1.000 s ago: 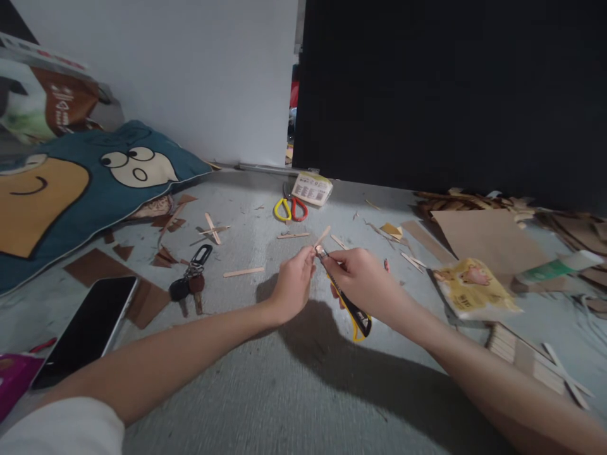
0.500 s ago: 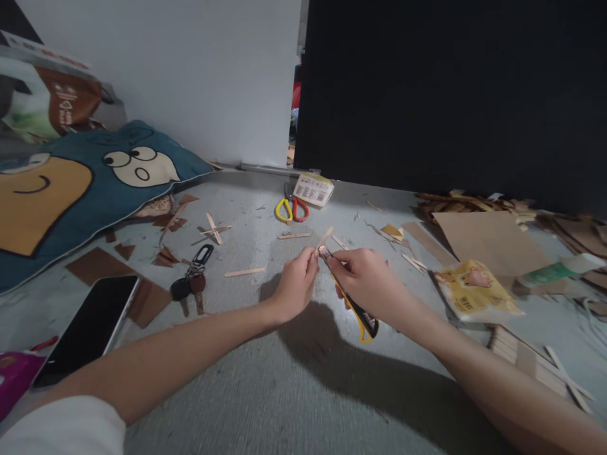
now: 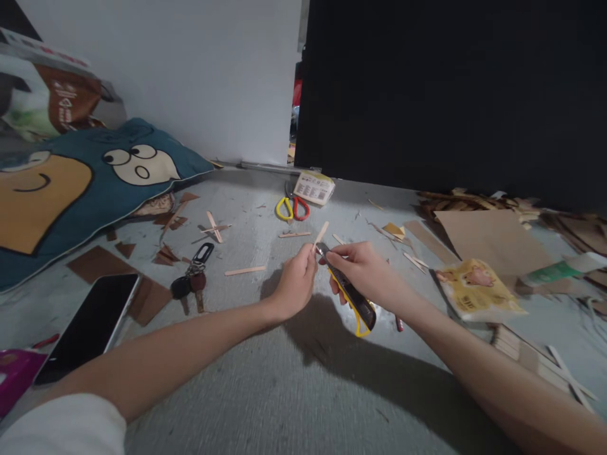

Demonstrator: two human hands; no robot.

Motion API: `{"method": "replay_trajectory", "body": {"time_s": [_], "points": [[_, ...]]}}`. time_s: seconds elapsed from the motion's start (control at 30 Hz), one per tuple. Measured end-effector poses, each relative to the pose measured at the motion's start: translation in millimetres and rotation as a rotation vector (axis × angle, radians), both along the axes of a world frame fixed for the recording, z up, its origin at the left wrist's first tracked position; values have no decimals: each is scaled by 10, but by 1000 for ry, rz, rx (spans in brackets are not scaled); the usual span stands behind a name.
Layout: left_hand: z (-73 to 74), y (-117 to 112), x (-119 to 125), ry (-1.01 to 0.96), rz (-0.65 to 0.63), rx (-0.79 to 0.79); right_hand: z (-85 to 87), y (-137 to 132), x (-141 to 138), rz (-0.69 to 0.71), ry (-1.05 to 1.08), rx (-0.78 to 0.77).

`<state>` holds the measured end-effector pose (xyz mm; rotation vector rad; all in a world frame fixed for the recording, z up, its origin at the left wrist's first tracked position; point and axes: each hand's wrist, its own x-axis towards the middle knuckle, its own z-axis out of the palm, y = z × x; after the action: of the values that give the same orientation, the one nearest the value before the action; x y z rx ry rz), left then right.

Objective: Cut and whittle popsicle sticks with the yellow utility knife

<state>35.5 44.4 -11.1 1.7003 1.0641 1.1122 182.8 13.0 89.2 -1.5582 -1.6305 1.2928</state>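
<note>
My left hand (image 3: pixel 294 282) is closed in a pinch on a thin wooden craft stick (image 3: pixel 322 232) that points up and away from me. My right hand (image 3: pixel 363 272) is wrapped around a yellow and black utility knife (image 3: pixel 356 307), its tip held against the stick just past my left fingertips. Both hands hover above the grey floor (image 3: pixel 265 379) in the middle of the view.
Loose sticks (image 3: pixel 245 271), yellow and red scissors (image 3: pixel 291 208) and a small labelled packet (image 3: pixel 313 187) lie beyond my hands. Keys (image 3: pixel 192 279), a phone (image 3: pixel 90 327) and brown card scraps lie left, by a blue cushion (image 3: pixel 71 189). Cardboard (image 3: pixel 493 240) and a yellow packet (image 3: pixel 477 287) lie right.
The knife's rear end has swung slightly upward and my hands have shifted a little. A small red item now shows on the floor under my right wrist.
</note>
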Motion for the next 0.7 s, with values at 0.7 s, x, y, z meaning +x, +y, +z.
{"method": "replay_trajectory", "body": {"time_s": [0.7], "points": [[28,3,7,-33,-15,-7,101,-81,24,3,-260,201]]}}
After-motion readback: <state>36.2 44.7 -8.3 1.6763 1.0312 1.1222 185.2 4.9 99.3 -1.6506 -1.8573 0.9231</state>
